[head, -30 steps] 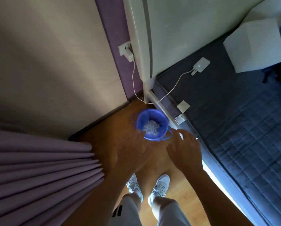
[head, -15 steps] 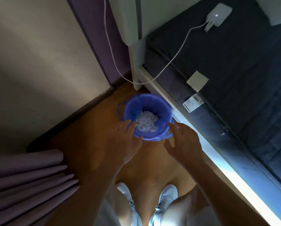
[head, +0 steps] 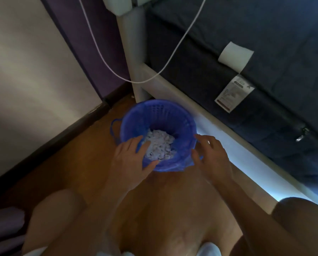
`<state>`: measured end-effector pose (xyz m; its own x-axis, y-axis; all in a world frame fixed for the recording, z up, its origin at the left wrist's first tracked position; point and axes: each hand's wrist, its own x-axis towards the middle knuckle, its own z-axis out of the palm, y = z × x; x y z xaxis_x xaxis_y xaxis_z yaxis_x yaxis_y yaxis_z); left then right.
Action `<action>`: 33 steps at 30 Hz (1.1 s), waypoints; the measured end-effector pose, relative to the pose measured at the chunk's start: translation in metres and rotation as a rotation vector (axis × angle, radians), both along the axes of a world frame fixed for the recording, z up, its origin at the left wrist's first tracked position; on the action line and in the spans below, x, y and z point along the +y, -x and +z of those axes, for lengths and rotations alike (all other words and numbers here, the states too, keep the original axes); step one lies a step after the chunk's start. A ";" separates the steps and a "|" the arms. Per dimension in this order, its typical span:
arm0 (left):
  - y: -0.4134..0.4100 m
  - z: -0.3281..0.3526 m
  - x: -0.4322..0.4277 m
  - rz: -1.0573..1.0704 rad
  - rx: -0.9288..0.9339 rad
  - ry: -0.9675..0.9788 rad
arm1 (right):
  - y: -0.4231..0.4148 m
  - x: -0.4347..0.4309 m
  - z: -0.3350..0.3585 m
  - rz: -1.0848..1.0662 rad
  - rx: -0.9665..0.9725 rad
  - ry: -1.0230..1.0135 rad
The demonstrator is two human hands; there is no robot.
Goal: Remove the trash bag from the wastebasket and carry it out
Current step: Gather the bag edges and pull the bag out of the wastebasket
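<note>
Both hands' (head: 130,159) (head: 212,156) open grips apparently touch the upright wastebasket's (head: 154,113) bag (head: 173,166) rim, mouth upward.

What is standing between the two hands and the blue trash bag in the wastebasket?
Nothing visible. The left hand already rests on the near rim of the wastebasket, and the right hand is at the bag's folded-over edge on the right. Only crumpled white paper lies inside.

Plastic wastebasket (head: 161,115), glossy wood floor (head: 84,159)

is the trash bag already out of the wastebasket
No, the blue trash bag still lines the wastebasket, with crumpled paper inside.
</note>
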<state>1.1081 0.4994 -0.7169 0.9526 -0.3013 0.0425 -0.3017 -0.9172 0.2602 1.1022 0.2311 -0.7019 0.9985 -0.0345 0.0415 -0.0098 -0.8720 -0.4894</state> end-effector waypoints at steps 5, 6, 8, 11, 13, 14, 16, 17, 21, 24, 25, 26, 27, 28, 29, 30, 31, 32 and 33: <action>-0.006 -0.004 -0.006 -0.026 0.039 0.089 | 0.001 -0.015 -0.008 -0.109 0.159 0.014; -0.006 -0.005 -0.008 -0.027 0.037 0.094 | 0.000 -0.018 -0.009 -0.148 0.195 0.017; -0.006 -0.009 -0.012 -0.023 0.043 0.091 | 0.000 -0.023 -0.013 -0.202 0.235 0.012; -0.004 -0.016 -0.020 -0.024 0.044 0.048 | -0.005 -0.025 -0.017 -0.297 0.333 -0.107; -0.003 -0.017 -0.024 -0.027 0.040 0.060 | -0.012 -0.026 -0.021 -0.340 0.431 -0.215; -0.003 -0.016 -0.026 -0.028 0.042 0.067 | -0.013 -0.024 -0.020 -0.332 0.474 -0.247; -0.001 -0.016 -0.027 -0.028 0.039 0.076 | -0.020 -0.024 -0.025 -0.363 0.408 -0.346; -0.001 -0.016 -0.027 -0.029 0.039 0.079 | -0.023 -0.026 -0.032 -0.418 0.357 -0.406; -0.005 -0.018 -0.026 -0.016 0.052 0.072 | -0.029 -0.025 -0.027 -0.573 0.436 -0.675; -0.006 -0.019 -0.027 -0.008 0.070 0.074 | -0.032 -0.023 -0.009 -0.466 0.321 -0.702; -0.007 -0.019 -0.028 -0.008 0.079 0.069 | -0.032 -0.020 0.004 -0.445 0.286 -0.734; -0.007 -0.019 -0.029 -0.007 0.084 0.069 | -0.033 -0.018 0.011 -0.444 0.254 -0.789; -0.006 -0.020 -0.031 -0.005 0.085 0.074 | -0.033 -0.016 0.022 -0.429 0.224 -0.827; -0.006 -0.020 -0.032 -0.003 0.084 0.080 | -0.032 -0.014 0.029 -0.406 0.198 -0.861; -0.006 -0.021 -0.033 0.000 0.083 0.082 | -0.032 -0.011 0.039 -0.373 0.185 -0.885; -0.006 -0.021 -0.033 0.006 0.087 0.085 | -0.031 -0.010 0.048 -0.334 0.175 -0.921; -0.006 -0.022 -0.033 0.014 0.088 0.091 | -0.030 -0.009 0.057 -0.300 0.166 -0.946; -0.006 -0.023 -0.033 0.018 0.090 0.094 | -0.030 -0.007 0.066 -0.270 0.160 -0.958; -0.005 -0.024 -0.033 0.020 0.088 0.091 | -0.030 -0.004 0.074 -0.245 0.153 -0.968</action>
